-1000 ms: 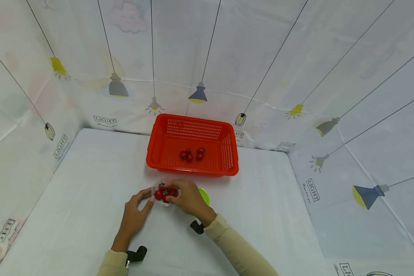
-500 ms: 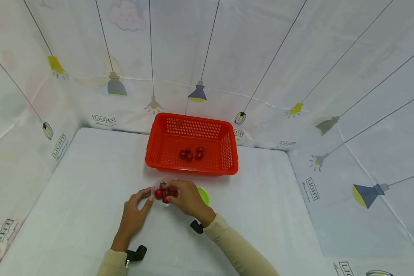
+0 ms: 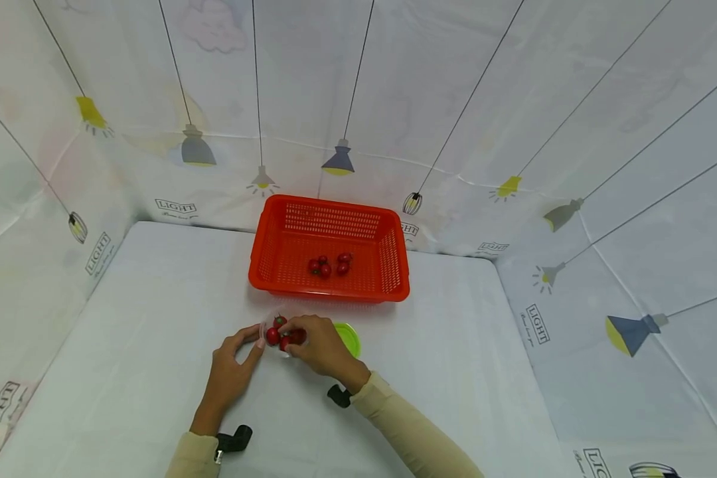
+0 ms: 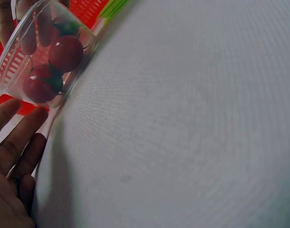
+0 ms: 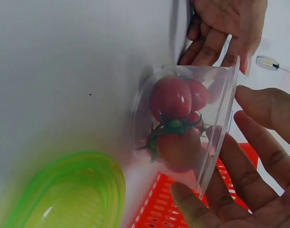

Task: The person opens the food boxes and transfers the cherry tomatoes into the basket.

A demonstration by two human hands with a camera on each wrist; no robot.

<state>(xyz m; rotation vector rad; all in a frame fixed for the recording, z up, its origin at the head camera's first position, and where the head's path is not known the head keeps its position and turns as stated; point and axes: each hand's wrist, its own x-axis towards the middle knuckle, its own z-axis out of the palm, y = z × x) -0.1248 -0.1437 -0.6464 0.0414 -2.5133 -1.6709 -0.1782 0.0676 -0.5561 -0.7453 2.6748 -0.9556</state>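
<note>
A clear plastic cup (image 5: 216, 78) stands on the white table with several red tomatoes (image 5: 171, 97) in it, green stems attached. My left hand (image 3: 230, 372) touches the cup's left side with extended fingers and thumb apart; in the left wrist view its fingertips (image 4: 38, 116) lie right at the cup wall. From the right, my right hand (image 3: 319, 345) reaches over the cup's mouth, its fingers and thumb spread among the tomatoes. In the right wrist view some of its fingers (image 5: 242, 178) pass the rim, and nothing shows between thumb and forefinger.
Behind the cup stands a red perforated plastic basket (image 3: 263, 262) with several tomatoes (image 3: 324, 270) on its floor. A green round dish (image 3: 349, 340) sits just right of the cup, partly behind the right hand. Printed fabric walls (image 3: 442, 119) enclose the white table (image 3: 173, 299).
</note>
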